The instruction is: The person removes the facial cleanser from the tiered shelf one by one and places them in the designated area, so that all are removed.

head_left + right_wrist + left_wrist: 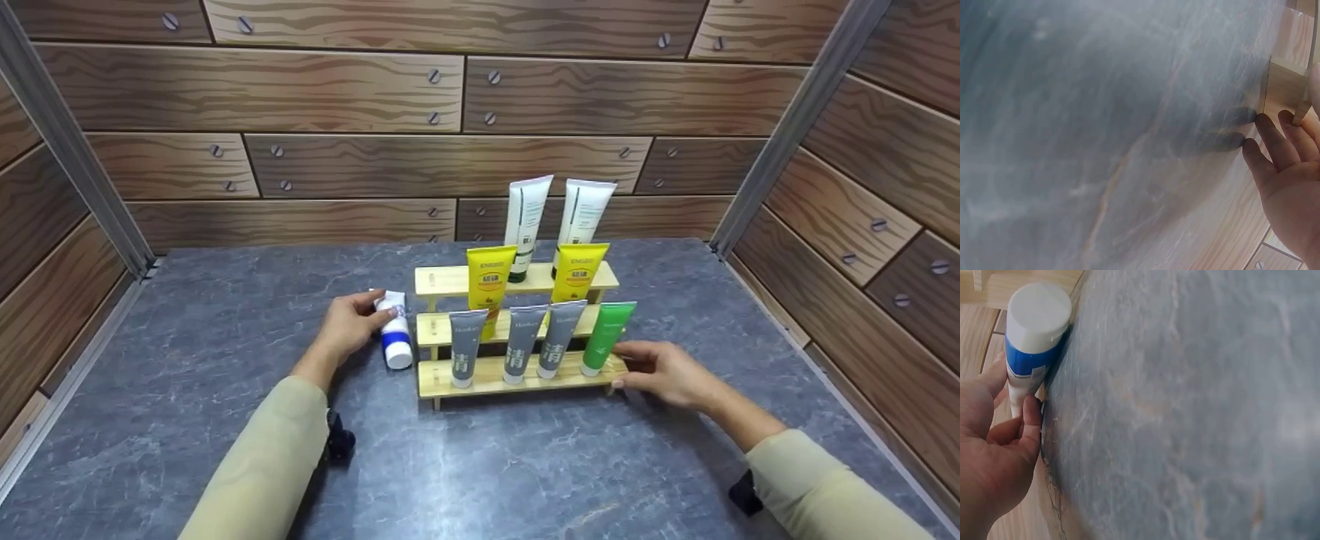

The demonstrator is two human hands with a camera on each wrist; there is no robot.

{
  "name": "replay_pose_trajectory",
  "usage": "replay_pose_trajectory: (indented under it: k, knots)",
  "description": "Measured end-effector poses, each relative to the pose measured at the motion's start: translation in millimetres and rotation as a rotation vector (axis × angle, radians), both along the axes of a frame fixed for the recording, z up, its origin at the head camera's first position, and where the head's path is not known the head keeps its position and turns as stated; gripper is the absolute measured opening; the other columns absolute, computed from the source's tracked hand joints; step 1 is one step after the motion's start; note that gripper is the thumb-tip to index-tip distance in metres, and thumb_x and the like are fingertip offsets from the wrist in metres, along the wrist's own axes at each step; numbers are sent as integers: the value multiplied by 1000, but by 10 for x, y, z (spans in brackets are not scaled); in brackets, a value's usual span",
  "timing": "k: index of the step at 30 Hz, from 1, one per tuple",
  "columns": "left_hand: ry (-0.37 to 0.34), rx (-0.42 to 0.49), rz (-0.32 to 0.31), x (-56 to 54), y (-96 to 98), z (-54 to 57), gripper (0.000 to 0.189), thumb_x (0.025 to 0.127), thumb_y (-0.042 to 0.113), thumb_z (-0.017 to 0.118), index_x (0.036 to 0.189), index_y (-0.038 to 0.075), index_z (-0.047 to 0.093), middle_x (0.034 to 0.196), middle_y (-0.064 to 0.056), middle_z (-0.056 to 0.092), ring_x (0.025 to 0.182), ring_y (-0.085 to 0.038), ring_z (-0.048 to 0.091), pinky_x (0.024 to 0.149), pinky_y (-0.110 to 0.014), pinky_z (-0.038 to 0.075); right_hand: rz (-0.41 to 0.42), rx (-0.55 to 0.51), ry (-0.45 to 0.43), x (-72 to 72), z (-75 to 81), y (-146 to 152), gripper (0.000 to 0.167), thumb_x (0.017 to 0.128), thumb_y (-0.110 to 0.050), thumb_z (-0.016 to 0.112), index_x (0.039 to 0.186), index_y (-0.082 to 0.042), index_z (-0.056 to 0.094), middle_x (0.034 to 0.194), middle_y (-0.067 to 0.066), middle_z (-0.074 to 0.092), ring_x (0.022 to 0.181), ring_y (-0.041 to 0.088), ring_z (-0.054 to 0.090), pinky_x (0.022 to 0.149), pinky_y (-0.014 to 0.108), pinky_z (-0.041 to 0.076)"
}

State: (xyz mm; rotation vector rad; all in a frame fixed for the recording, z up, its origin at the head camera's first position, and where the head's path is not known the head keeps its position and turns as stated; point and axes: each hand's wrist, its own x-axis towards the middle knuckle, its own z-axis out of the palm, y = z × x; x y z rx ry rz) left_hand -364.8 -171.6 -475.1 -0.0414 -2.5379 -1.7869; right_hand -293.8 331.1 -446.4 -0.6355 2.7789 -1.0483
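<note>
Left hand (pixel 346 324): pinching white tube (pixel 397 337); light pressure best. Right hand (pixel 669 375): gripping wooden rack (pixel 487 373), right end; steady hold advised.

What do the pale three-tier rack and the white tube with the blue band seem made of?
Pale three-tier rack: likely wood, matte-looking, with faint grain. White tube with the blue band: probably smooth plastic, judging by its round cap and tapering body.
</note>
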Motion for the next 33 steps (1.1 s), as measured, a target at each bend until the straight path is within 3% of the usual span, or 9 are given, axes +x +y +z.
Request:
replay_pose_trajectory:
  k: [6, 17, 26, 33]
  knots:
    - [-10, -47, 49, 55, -51, 43, 52, 97, 12, 78, 145, -2, 62, 140, -25, 64, 129, -29, 58, 110, -42, 48, -16, 10, -5, -11, -18, -35, 59, 93, -24, 84, 139, 7, 64, 138, 27, 65, 129, 45, 60, 111, 59, 45]
    - [-104, -98, -30, 189, -194, 182, 57, 101, 17, 76, 153, 3, 56, 151, -25, 56, 138, -36, 56, 106, -45, 54, -27, 30, -20, 13, -22, -28, 61, 93, -27, 83, 140, 7, 63, 140, 28, 64, 131, 48, 58, 113, 62, 42]
    - [-53, -128, -42, 283, -331, 461, 60, 102, 20, 74, 155, 2, 52, 149, -27, 57, 135, -39, 59, 110, -49, 50, -19, 29, 0, 7, -16, -14, 60, 93, -26, 84, 139, 7, 64, 139, 28, 64, 131, 48, 58, 113, 62, 42]
    - [1, -126, -69, 355, -367, 774, 58, 102, 22, 75, 153, 0, 55, 145, -23, 62, 132, -36, 62, 108, -46, 52, -17, 30, 8, 1, 5, 13, 61, 93, -26, 84, 139, 8, 63, 139, 28, 64, 131, 48, 58, 113, 63, 42]
